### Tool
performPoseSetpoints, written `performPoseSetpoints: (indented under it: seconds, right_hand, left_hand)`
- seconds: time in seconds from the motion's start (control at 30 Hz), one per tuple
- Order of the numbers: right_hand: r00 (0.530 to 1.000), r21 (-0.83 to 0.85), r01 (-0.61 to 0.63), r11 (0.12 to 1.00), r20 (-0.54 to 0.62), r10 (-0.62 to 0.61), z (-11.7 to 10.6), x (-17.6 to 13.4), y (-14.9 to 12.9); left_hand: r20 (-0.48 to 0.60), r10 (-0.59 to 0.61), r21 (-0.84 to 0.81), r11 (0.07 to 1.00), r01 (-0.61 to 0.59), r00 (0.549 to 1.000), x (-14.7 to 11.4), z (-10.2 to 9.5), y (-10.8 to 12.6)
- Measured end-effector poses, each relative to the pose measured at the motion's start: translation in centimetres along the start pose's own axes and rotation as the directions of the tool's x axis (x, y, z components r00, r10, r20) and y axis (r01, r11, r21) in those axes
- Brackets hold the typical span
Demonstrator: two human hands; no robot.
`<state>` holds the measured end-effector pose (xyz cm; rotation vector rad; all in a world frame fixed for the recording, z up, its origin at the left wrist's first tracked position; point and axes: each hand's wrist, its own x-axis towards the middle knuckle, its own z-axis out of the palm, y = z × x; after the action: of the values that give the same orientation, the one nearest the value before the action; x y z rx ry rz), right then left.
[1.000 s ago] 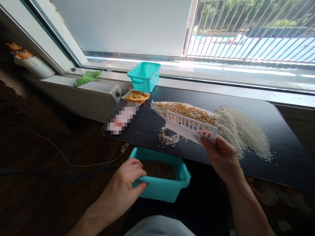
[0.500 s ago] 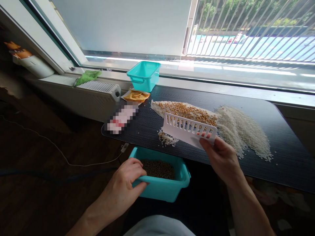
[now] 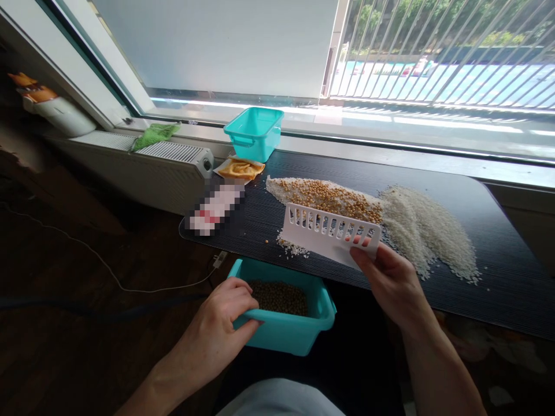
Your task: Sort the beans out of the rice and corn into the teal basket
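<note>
My left hand (image 3: 225,320) is closed over the near-left rim of a turquoise plastic bin (image 3: 281,334), just below the table's front edge. Small dark round grains, like dried peas (image 3: 281,297), cover the bin's floor. In my right hand (image 3: 392,277) is a white slotted plastic strip (image 3: 321,245), pinched at its right end between thumb and fingers. The strip stands tilted over the table, in front of golden round peas (image 3: 329,196) spread on white rice. A small scatter of rice (image 3: 292,247) lies by the strip's left end. A bigger rice pile (image 3: 429,231) lies to the right.
A second turquoise bin (image 3: 254,136) stands at the back by the window. Near it are a yellow-orange packet (image 3: 241,169) and a blurred-out pinkish item (image 3: 217,208) on the black table (image 3: 485,231). A radiator (image 3: 173,164) with a green cloth (image 3: 156,136) is at left.
My right hand has moved the slotted strip slightly left and toward me. One golden pea now lies left of the small rice scatter. My left hand stays on the bin.
</note>
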<state>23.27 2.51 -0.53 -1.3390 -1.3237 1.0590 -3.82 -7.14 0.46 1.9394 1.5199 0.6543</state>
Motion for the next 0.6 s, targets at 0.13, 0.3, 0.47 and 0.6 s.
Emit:
performPoseSetpoints:
  seconds: [0.13,0.3,0.47,0.6]
  right_hand:
    - [1.0,0.002,0.01,1.0,0.022,-0.01,0.0,-0.2,-0.2]
    - [0.993,0.009,0.101,0.995,0.06,-0.101,1.5,0.6,0.0]
    - [0.954,-0.04,0.246,0.969,0.188,-0.234,4.9,2.1,0.2]
    - [0.929,-0.035,0.282,0.959,0.261,-0.264,5.9,3.0,0.2]
  left_hand:
    - [-0.006,-0.008,-0.001,1.0,0.008,1.0,-0.1,0.1,-0.2]
    - [-0.004,-0.009,0.002,1.0,0.009,1.0,-0.1,0.1,-0.4]
    - [0.018,-0.038,0.014,0.999,0.038,0.999,-0.3,-0.2,-0.9]
    - [0.015,-0.06,0.036,0.998,0.059,0.998,-0.6,-0.6,-1.3]
